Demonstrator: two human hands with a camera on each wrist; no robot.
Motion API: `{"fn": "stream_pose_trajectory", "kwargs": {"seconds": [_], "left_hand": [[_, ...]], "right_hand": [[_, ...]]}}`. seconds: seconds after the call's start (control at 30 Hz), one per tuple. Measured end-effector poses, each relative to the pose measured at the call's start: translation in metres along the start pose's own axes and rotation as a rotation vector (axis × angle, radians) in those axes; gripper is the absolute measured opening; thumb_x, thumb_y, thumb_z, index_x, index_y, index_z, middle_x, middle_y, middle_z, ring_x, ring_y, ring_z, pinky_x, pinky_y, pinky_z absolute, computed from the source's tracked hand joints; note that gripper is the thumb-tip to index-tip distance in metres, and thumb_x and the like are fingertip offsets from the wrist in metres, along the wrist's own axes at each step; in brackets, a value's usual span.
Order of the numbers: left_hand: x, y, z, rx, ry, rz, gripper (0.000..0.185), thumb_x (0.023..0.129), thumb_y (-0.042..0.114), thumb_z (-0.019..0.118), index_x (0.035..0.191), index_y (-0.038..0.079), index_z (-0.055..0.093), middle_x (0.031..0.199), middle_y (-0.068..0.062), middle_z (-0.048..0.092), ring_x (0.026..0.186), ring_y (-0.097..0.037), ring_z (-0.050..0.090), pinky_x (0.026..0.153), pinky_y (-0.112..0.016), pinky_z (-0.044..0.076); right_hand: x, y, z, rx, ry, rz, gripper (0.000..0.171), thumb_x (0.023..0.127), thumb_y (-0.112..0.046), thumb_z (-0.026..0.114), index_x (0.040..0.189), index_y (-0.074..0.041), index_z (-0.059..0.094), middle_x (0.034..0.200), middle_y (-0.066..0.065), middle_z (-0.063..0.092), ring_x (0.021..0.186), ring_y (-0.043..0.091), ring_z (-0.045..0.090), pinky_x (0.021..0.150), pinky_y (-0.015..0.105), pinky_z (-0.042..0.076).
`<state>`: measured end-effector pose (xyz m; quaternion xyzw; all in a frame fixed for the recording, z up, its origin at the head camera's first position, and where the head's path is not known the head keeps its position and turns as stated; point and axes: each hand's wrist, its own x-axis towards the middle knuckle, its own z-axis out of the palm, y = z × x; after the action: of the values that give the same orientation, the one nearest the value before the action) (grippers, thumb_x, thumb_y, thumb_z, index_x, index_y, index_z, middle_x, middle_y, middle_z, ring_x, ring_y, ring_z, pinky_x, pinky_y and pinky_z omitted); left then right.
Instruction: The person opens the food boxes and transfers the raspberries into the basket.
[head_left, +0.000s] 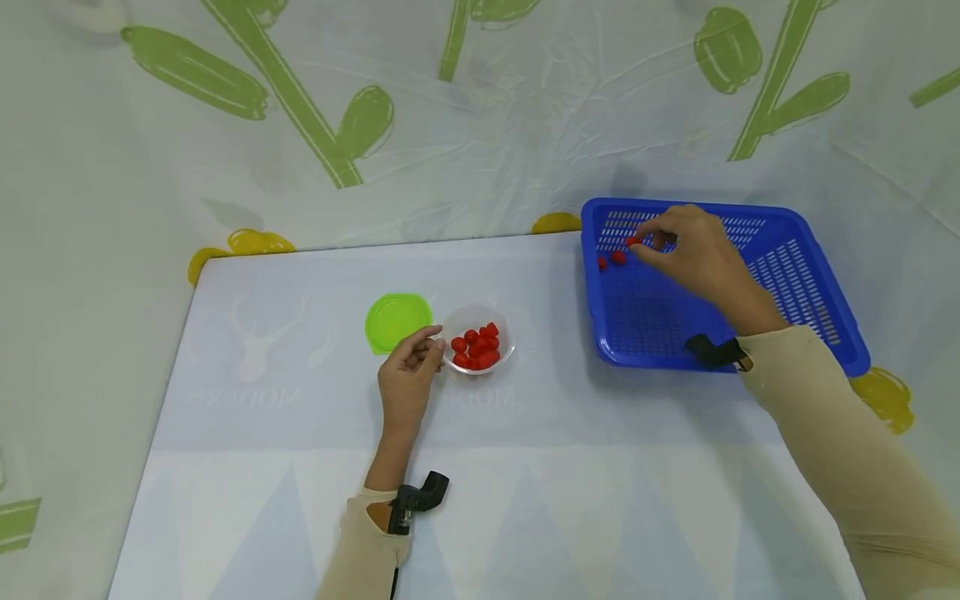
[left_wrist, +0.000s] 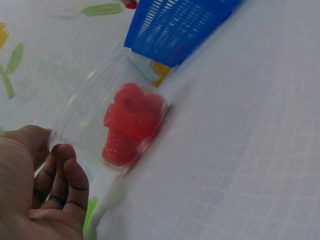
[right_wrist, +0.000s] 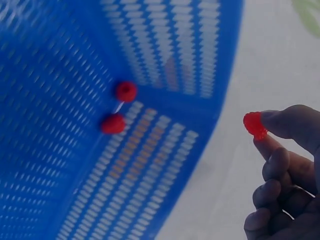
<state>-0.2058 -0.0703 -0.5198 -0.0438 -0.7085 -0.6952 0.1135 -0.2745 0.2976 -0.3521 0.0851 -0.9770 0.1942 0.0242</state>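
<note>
Left hand [head_left: 408, 379]: I see it pinching a cup [head_left: 469, 315], mid-frame.
Right hand [head_left: 697, 254]: pinches a berry [head_left: 633, 241], upper right.

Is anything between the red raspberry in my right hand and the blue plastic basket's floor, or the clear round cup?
Nothing visible stands between the red raspberry in your right hand and the blue slotted plastic basket's floor. Toward the clear round plastic cup, the basket's left rim crosses the path; the raspberry seems held above it.
</note>
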Motion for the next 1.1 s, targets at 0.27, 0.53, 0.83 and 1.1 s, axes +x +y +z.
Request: {"fn": "stream_pose_trajectory", "kwargs": {"seconds": [0.27, 0.53, 0.83, 1.1], "left_hand": [[-0.004, 0.033, 0.002, 0.014, -0.011, -0.007, 0.025, 0.094, -0.002, 0.067, 0.118, -0.010, 0.067, 0.091, -0.022, 0.064, 0.076, -0.038, 0.061, 0.070, -0.018, 0.055], [-0.003, 0.032, 0.002, 0.000, -0.018, -0.015, 0.025, 0.095, 0.000, 0.067, 0.118, -0.009, 0.067, 0.091, -0.021, 0.063, 0.077, -0.042, 0.060, 0.071, -0.018, 0.056], [-0.002, 0.033, 0.001, 0.000, -0.017, -0.016, 0.025, 0.095, -0.001, 0.067, 0.118, -0.008, 0.067, 0.092, -0.020, 0.063, 0.078, -0.042, 0.060, 0.071, -0.019, 0.056], [-0.002, 0.031, 0.002, -0.003, -0.015, -0.016, 0.025, 0.094, -0.001, 0.067, 0.118, -0.007, 0.067, 0.092, -0.020, 0.063, 0.075, -0.026, 0.061, 0.069, -0.018, 0.055]], "right_hand": [[0.018, 0.034, 0.009, 0.002, -0.086, 0.089, 0.025, 0.093, -0.018, 0.071, 0.107, 0.002, 0.074, 0.087, 0.014, 0.059, 0.083, 0.029, 0.050, 0.065, 0.041, 0.040], [0.031, 0.061, 0.028, 0.018, -0.155, 0.110, 0.024, 0.093, -0.015, 0.071, 0.104, 0.006, 0.074, 0.088, 0.017, 0.064, 0.080, 0.031, 0.054, 0.061, 0.038, 0.043], [0.041, 0.075, 0.042, 0.014, -0.203, 0.153, 0.025, 0.092, -0.017, 0.071, 0.102, 0.006, 0.073, 0.091, 0.019, 0.067, 0.080, 0.031, 0.058, 0.061, 0.039, 0.047], [0.044, 0.080, 0.048, 0.000, -0.224, 0.168, 0.024, 0.091, -0.015, 0.072, 0.098, 0.007, 0.073, 0.092, 0.021, 0.067, 0.080, 0.033, 0.060, 0.062, 0.042, 0.048]]}}
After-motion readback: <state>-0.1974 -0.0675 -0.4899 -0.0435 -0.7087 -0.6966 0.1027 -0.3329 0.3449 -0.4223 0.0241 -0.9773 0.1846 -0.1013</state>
